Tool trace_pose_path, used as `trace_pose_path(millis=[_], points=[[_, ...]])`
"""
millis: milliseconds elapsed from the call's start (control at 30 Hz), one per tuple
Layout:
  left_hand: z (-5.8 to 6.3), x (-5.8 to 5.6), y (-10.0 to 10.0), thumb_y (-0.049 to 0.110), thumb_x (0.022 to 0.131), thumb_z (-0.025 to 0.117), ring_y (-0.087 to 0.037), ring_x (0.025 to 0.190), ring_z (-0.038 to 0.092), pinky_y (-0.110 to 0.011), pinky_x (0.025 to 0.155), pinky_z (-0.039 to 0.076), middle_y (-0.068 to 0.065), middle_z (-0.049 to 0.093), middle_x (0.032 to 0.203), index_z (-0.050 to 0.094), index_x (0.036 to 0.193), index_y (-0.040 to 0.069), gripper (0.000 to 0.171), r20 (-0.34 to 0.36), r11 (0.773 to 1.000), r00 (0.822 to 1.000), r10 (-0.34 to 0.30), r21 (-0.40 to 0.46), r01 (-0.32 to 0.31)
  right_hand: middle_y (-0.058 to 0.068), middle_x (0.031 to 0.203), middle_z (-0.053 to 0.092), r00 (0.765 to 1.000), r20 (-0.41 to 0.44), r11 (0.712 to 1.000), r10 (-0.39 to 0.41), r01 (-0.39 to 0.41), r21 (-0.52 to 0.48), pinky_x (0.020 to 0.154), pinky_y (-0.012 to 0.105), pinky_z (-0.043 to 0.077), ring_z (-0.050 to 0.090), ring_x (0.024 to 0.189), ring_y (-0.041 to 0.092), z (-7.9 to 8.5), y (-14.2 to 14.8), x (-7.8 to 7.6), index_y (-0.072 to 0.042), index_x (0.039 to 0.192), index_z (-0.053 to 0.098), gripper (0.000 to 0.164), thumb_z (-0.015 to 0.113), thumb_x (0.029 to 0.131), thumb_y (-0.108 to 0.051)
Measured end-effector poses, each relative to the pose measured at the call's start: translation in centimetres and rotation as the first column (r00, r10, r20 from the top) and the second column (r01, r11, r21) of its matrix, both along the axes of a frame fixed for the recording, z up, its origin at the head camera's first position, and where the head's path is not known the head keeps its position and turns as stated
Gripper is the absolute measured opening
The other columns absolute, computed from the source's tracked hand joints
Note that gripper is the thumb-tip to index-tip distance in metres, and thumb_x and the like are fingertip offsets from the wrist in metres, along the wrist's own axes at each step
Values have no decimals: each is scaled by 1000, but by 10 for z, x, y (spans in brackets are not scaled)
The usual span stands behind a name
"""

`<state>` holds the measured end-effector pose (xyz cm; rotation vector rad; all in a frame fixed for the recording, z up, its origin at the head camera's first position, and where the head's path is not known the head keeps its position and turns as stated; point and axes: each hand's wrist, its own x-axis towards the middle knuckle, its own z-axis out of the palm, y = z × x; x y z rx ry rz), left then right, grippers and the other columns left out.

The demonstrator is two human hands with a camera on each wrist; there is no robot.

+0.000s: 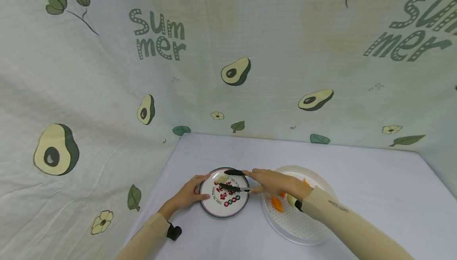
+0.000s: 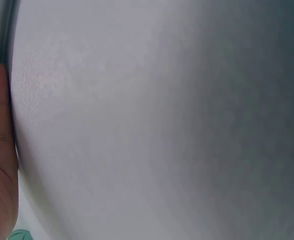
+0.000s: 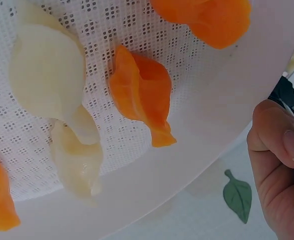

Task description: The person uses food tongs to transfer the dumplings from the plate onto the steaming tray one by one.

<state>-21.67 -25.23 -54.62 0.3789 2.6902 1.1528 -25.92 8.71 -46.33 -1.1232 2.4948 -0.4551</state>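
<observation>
My left hand holds the left rim of a small white plate with red print and a dark edge. In the left wrist view, part of that hand shows at the left border. My right hand grips black-tipped tongs, their two arms spread above the plate. A pale dumpling lies on the plate, close to the tong tips. In the right wrist view, the thumb and curled fingers of the right hand close around the tongs, partly cut off by the border.
To the right is a large round white steamer tray with a perforated liner, partly under my right forearm. On it lie several orange dumplings and pale dumplings. A white tabletop meets an avocado-print cloth behind.
</observation>
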Motion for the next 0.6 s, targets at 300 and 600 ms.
trace_pose_path(millis=[300, 600], points=[[-1, -1, -1, 24, 85, 81, -11, 70, 43, -24, 62, 41, -12, 48, 140, 42, 153, 13, 78, -6, 1000, 1000, -6, 10, 6, 20, 141, 52, 998, 58, 1000, 11, -10, -22, 105, 49, 40, 53, 125, 32, -2, -4, -7, -9, 152, 43, 67, 67, 96, -37], [-2, -1, -1, 25, 85, 80, -12, 70, 44, -25, 62, 41, -12, 48, 140, 42, 153, 13, 79, -8, 1000, 1000, -9, 9, 9, 16, 138, 57, 996, 73, 998, 47, -44, -38, 104, 45, 41, 53, 126, 30, -1, -5, -8, -5, 150, 44, 64, 67, 97, -31]])
